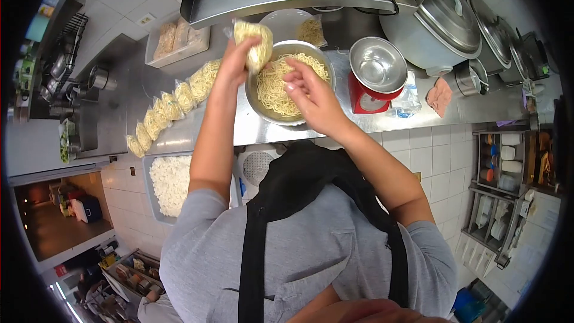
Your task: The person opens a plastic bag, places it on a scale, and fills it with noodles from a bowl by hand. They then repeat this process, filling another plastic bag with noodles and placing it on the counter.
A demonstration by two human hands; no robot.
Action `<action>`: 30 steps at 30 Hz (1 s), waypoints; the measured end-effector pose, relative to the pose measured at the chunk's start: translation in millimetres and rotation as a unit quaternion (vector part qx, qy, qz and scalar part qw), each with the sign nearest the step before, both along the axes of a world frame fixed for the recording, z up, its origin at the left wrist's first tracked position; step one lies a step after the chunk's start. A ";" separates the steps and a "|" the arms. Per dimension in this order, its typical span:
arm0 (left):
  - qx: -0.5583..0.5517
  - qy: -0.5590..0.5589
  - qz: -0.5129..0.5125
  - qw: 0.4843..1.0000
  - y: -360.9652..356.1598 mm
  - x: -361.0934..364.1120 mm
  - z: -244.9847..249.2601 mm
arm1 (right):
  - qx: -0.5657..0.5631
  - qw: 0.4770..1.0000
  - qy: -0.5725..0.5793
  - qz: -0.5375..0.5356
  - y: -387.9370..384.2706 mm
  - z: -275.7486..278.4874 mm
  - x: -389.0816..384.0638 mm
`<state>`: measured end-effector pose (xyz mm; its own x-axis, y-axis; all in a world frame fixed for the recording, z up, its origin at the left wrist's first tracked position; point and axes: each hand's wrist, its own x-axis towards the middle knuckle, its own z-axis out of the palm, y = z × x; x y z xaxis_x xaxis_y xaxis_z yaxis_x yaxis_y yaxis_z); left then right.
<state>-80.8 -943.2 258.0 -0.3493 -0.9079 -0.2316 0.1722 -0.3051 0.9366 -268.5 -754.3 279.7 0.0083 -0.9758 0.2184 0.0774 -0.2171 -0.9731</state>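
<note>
My left hand [237,60] grips a clear plastic bag of noodles [257,40], raised over the left rim of a large metal bowl [251,105]. Loose yellow noodles [277,91] fill much of that bowl. Over its right side hovers my right hand [312,100], fingers loosely bent and apart, with nothing visible in them. Several bagged noodle portions [170,106] stand in a slanting row to the left. Behind the bowl, a small bag of noodles [310,31] lies beside a pale round plate [281,23].
On the right, a metal bowl [378,66] sits on a red scale [366,100], near a plastic bag [406,98] and a pinkish cloth [439,97]. A large lidded pot [431,27] stands behind. A bin of white rice-like food [170,186] is below the counter; a plastic tub [200,40] holds bags.
</note>
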 end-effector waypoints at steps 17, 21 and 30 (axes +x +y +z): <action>-0.273 -0.375 0.013 0.886 -64.6 -11.8 -92.1 | 0.001 0.760 0.648 0.039 -46.9 -51.0 -31.7; -0.246 -0.278 -0.070 0.926 37.0 5.5 -51.6 | -0.035 0.710 0.696 0.098 -71.8 -63.9 -13.8; -0.262 -0.374 -0.051 0.888 94.1 -22.3 -86.9 | -0.037 0.869 0.488 0.068 -96.6 26.0 -39.4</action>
<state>-103.2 -849.1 171.1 -0.3628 -0.9318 0.0119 -0.5620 0.2289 0.7949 -307.9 -850.9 305.6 0.3399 -0.9346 0.1046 -0.7470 -0.3359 -0.5737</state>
